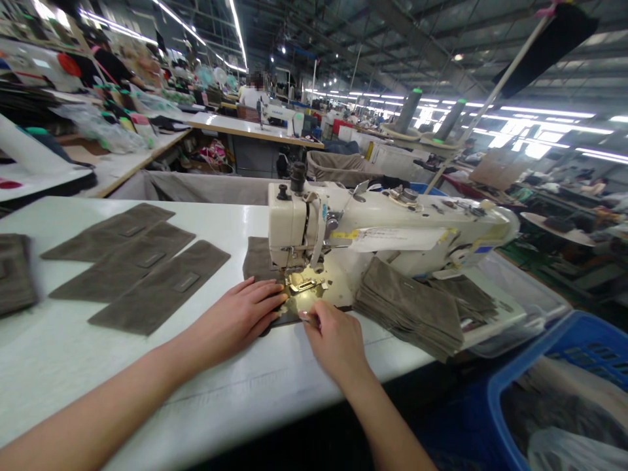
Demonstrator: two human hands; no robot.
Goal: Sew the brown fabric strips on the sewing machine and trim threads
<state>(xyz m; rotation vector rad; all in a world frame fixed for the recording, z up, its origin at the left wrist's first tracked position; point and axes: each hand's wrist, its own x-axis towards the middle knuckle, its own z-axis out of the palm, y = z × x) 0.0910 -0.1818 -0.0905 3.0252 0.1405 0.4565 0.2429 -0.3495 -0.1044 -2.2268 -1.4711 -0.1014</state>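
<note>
My left hand [248, 307] lies flat with its fingers stretched out, just left of the lit needle area of a sewing machine [387, 226]. Under and behind its fingers is a dark grey-brown fabric piece [260, 258], which reaches beneath the machine head. My right hand [336, 337] is closed in a pinch in front of the needle plate [338, 284]. Something small and shiny shows at its fingertips, too small to name. A metal presser foot or guide [305, 285] sits between and beyond the two hands.
Three fabric pieces with small labels [159, 288] overlap on the white table [206, 405] at left, near another fabric piece [17, 271]. A stack of fabric pieces [409, 307] lies right of the needle. A blue basket [500, 386] stands at lower right.
</note>
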